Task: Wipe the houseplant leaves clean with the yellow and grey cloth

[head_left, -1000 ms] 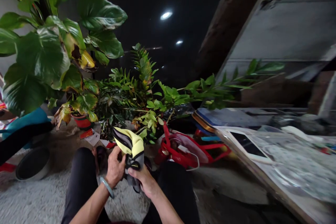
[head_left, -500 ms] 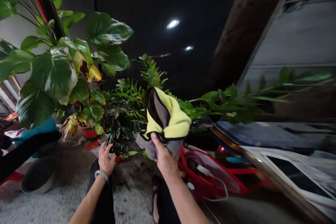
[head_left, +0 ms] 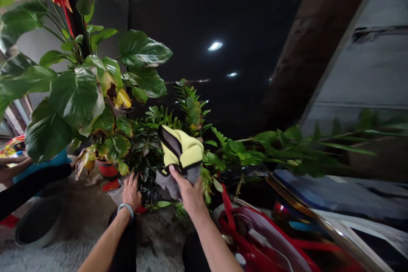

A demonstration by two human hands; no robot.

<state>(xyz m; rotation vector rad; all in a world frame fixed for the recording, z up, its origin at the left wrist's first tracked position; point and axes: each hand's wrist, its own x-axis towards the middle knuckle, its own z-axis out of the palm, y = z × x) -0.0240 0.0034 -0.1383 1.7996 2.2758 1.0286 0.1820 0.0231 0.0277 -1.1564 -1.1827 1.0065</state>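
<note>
Hands apart, low before a bank of plants. Gripping a bunched yellow-and-gray cloth (head_left: 189, 151) in the right hand (head_left: 191, 197), thumb laid over the black-edged fold, remaining fingers mostly hidden behind. Reaching with the left hand (head_left: 130, 193), fingers loosely open, nothing visibly held, just beside a dark-leaved plant (head_left: 145, 153) and a printed card (head_left: 116, 194); impossible to tell whether touching the leaves. Wearing 1 pale bracelet (head_left: 126, 208) on the left wrist. Flanked by a gray basin (head_left: 40, 223) at left and a red bag (head_left: 228, 216) with a white cable (head_left: 276, 250) at right, with a large-leaved plant (head_left: 76, 95) above a red pot (head_left: 108, 171) and another person's arm (head_left: 17, 170) near the left edge. Best managed, by the look of it, with the cloth bunched snugly against the palm, loose corners gathered clear of stems, and the yellow side turned outward. Wise, too, to use light fingertips on the left, bending no leaf sharply, and to give the bag's upright handle a little room.
</note>
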